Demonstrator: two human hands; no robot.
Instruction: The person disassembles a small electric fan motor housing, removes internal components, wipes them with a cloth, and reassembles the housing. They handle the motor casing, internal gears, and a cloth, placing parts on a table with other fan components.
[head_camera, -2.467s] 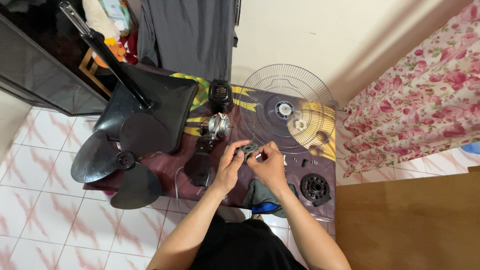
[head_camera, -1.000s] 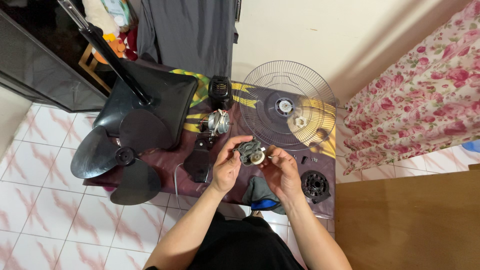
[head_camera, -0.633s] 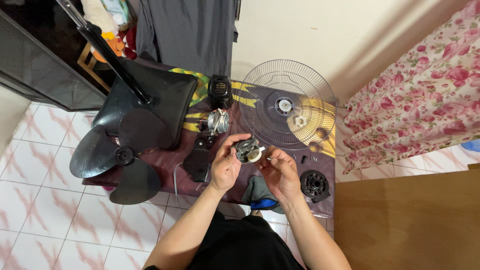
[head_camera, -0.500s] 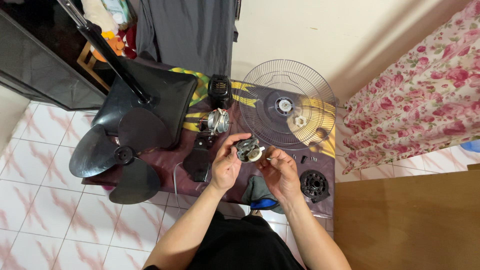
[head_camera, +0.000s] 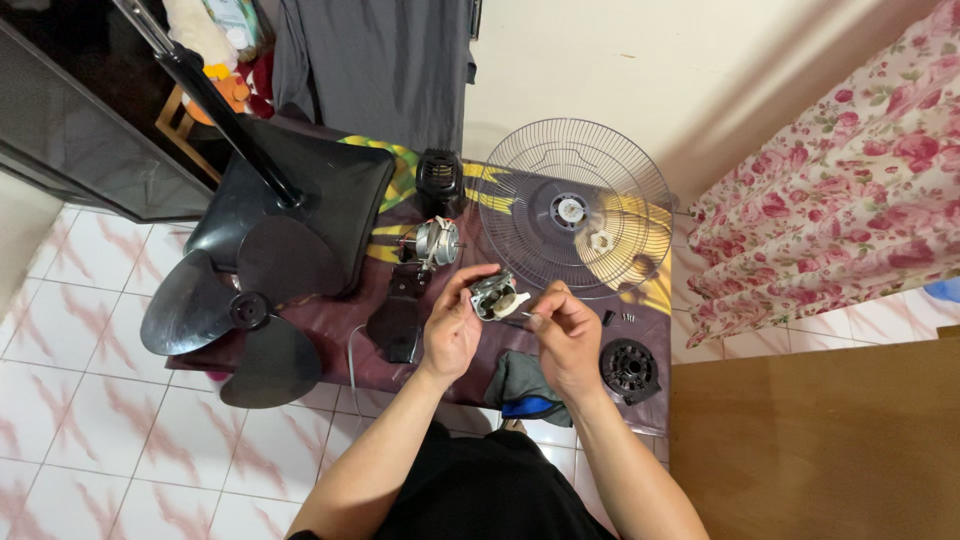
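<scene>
My left hand (head_camera: 452, 330) pinches a small grey metal gearbox (head_camera: 497, 297) in its fingers, held above the table (head_camera: 440, 365) near the wire fan grille (head_camera: 575, 205). My right hand (head_camera: 565, 335) is closed just beside it, fingertips on a thin tool I cannot make out, its tip touching the part.

Small grey metal gearbox part (head_camera: 495, 297) with a cream plastic piece on its side, held tilted above the worktop. Left hand (head_camera: 452, 326) grips it from the left; right hand (head_camera: 566, 330) pinches near its right edge.
</scene>
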